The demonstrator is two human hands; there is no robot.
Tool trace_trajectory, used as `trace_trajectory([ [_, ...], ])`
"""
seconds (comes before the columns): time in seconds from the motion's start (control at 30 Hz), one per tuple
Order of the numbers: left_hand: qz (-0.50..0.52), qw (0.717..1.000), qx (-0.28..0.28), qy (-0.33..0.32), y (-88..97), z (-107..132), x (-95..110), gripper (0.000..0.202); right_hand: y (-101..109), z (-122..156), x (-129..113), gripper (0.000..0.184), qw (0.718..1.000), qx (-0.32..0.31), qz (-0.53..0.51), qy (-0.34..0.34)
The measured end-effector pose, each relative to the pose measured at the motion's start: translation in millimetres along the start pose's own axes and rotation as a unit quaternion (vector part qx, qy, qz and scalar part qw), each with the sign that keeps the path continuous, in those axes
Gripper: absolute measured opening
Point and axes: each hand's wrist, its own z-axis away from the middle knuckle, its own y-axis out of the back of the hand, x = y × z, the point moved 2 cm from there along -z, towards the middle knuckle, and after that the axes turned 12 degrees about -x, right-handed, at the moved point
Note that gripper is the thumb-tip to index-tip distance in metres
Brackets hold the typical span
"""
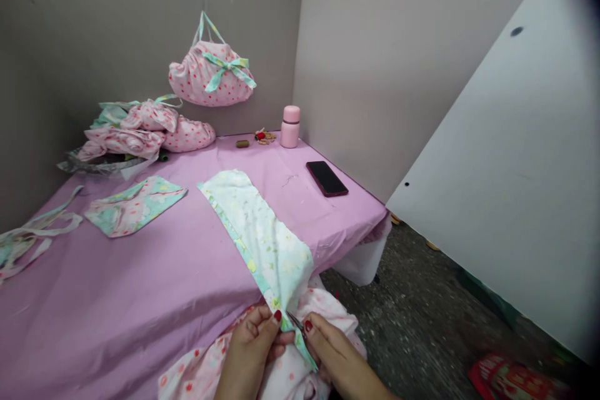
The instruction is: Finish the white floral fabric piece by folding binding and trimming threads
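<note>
A pale floral cloth piece [260, 225] with a turquoise folded edge stretches from the tabletop down to my hands at the table's near edge. My left hand [255, 340] pinches that edge between thumb and fingers. In my right hand [330, 347] are small metal thread snips [295, 321], mostly covered by the fingers, with their pointed tips against the cloth edge beside my left thumb. The end of the cloth strip hangs below the snips. Pink dotted fabric [197, 369] lies bunched under both hands.
A pink-covered table [187, 275] holds a phone [327, 178], a pink bottle [290, 128], a thread spool [242, 144], a folded cloth piece [135, 203], loose straps [42, 234] and piled dotted fabric [145, 131]. A dotted bag [213, 75] hangs on the wall.
</note>
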Motion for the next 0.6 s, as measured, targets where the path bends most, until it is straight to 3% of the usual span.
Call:
trace_trajectory([
  [0.23, -0.001, 1.000, 0.004, -0.001, -2.8, 1.8, 0.9, 0.037, -0.8, -6.0, 2.5, 0.033, 1.000, -0.009, 0.001, 0.006],
  [0.6, -0.006, 1.000, -0.004, -0.009, 0.0, 1.4, -1.1, 0.038, 0.5, -4.0, 4.7, 0.042, 0.999, -0.018, -0.028, -0.021],
])
